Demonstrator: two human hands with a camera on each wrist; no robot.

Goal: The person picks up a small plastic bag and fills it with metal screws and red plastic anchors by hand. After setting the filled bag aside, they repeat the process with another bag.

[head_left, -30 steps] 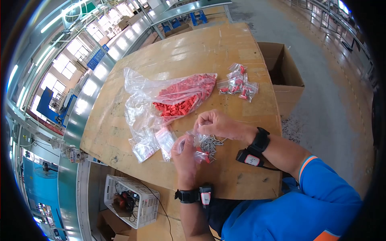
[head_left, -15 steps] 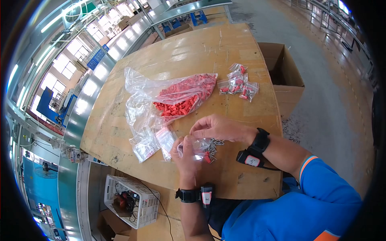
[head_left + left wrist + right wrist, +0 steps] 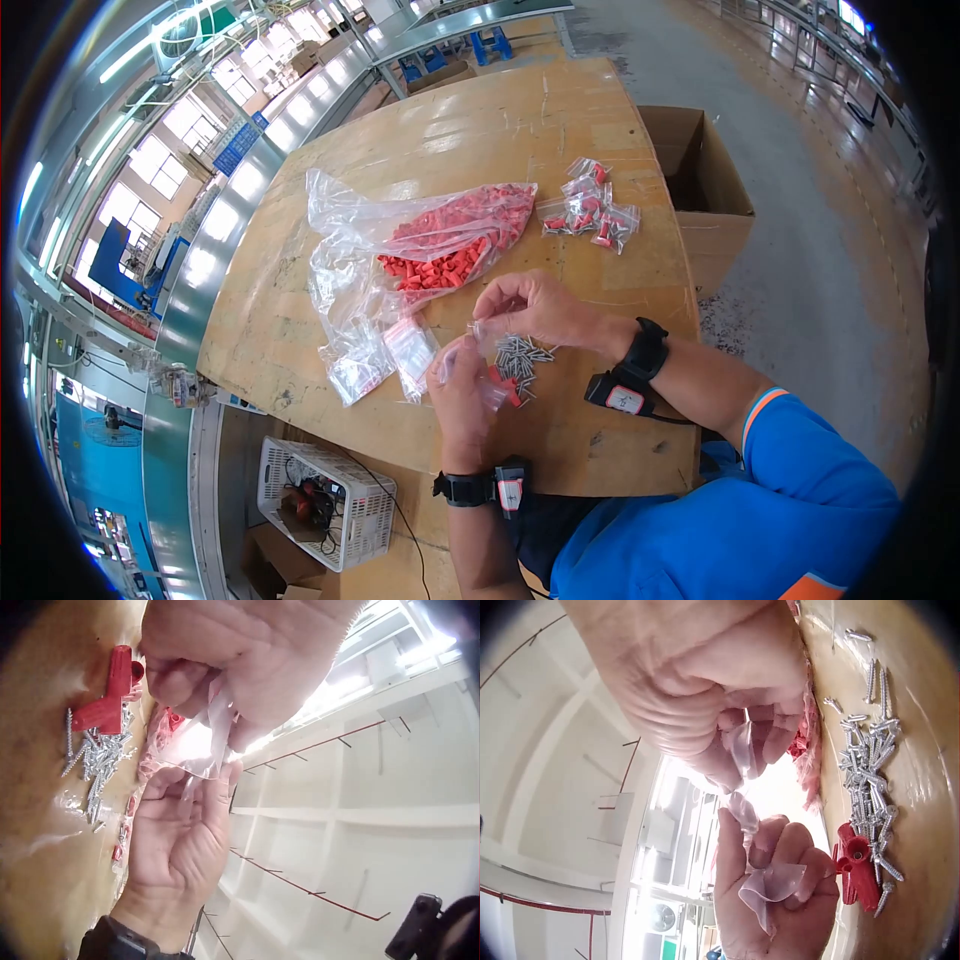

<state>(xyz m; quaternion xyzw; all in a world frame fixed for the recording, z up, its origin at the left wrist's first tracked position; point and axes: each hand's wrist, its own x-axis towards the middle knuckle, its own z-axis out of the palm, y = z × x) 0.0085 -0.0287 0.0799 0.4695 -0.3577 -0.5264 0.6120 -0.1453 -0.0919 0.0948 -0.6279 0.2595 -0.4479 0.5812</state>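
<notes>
My left hand (image 3: 460, 402) pinches a small clear plastic bag (image 3: 759, 894) between thumb and fingers, and part of it sticks out of the curled fingers in the right wrist view. My right hand (image 3: 543, 308) pinches the same bag's upper edge, its fingertips close to the left thumb. Clear film (image 3: 219, 724) stretches between both hands in the left wrist view. Below them on the table lies a pile of silver screws (image 3: 522, 357). A few red plastic plugs (image 3: 861, 874), like wall anchors, lie at the pile's near end.
A large clear bag of red plugs (image 3: 440, 262) lies beyond the hands. Stacks of flat clear bags (image 3: 412, 352) sit left of them. Several filled small bags (image 3: 590, 210) lie far right. A cardboard box (image 3: 725, 165) and a white crate (image 3: 365, 525) stand beside the table (image 3: 600, 440).
My right hand dipped toward the left hand over the screws, then rose back away from it, still pinching the bag. My left hand has stayed nearly in place.
</notes>
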